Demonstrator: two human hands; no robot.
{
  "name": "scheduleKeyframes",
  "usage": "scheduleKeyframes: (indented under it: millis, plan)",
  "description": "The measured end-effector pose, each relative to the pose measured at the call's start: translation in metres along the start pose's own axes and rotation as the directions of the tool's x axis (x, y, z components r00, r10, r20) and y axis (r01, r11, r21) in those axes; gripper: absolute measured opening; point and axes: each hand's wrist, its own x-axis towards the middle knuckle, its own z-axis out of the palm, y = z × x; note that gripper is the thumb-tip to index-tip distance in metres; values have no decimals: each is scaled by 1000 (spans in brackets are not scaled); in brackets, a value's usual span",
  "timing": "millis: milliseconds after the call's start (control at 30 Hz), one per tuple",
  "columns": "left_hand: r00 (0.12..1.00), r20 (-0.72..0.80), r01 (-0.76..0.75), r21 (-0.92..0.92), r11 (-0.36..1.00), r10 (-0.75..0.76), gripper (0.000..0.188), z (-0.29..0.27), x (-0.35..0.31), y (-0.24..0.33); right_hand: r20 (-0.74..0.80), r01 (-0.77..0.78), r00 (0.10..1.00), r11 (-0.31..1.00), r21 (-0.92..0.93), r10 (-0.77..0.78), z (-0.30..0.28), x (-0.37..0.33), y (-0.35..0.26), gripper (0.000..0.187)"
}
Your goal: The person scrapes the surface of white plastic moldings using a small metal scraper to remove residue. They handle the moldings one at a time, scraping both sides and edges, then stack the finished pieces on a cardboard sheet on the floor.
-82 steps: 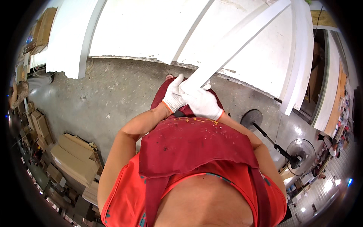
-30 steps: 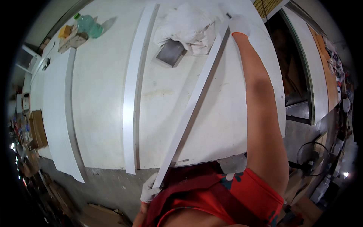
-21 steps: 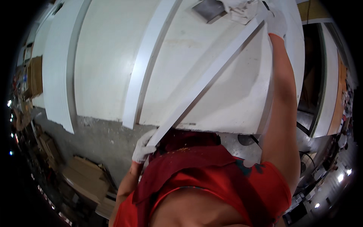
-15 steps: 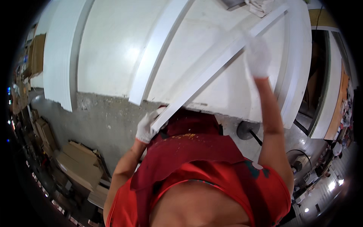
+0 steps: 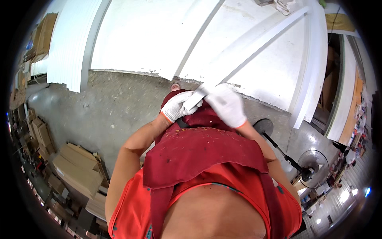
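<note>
A long white strip [image 5: 195, 100] lies slantwise over the white tabletop [image 5: 131, 47], its near end reaching past the table edge to my waist. My left hand [image 5: 179, 106], in a white knitted glove, is closed around that near end. Close beside it on the right, my right hand [image 5: 227, 105], gloved too, is over the strip. Motion smears its fingers, and whether it holds something against the strip cannot be made out. A dark red apron [image 5: 203, 153] covers my front.
A stack of white strips [image 5: 71, 47] lies at the table's left, with more long strips [image 5: 305, 91] along its right side. Flattened cardboard [image 5: 77, 169] stands on the floor at lower left. A standing fan [image 5: 313, 168] is at lower right. A crumpled cloth [image 5: 285, 6] rests at the far end.
My right hand has come back from far along the strip to its near end. The left hand, still on that end, has shifted right and away from me with it.
</note>
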Motion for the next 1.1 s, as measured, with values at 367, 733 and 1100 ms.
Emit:
scheduleKeyframes:
  millis: [367, 733, 1100]
  plan:
    - [934, -211, -119, 577, 808, 287, 51, 38, -16, 9, 48, 118, 993, 905, -409, -108, 13, -4, 29, 27]
    - [894, -351, -23, 584, 812, 279, 44, 47, -19, 11, -297, -275, 953, 573, -772, 56, -236, 131, 256, 25]
    - [847, -425, -36, 554, 831, 320, 46, 32, -28, -1, -723, -714, 686, 276, -643, 89, -373, 294, 348, 27]
